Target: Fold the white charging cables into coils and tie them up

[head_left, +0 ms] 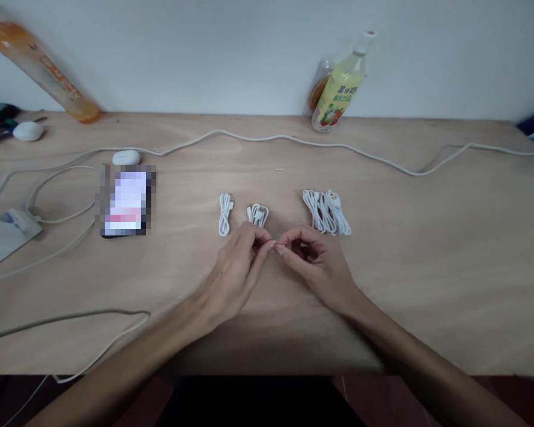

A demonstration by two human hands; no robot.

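Observation:
My left hand and my right hand meet fingertip to fingertip over the middle of the table. Both are closed in a pinch, with a thin small piece between them, too small to name. Just beyond my left fingers lies a coiled white cable, its near end hidden by the hand. Another coiled white cable is to its left. Past my right hand, several coiled white cables lie side by side, touching.
A long white cord crosses the wooden table. At left are a phone, a white case and more cords. By the wall stand an orange drink bottle and a yellow drink bottle. A tiny white strip lies beyond the hands.

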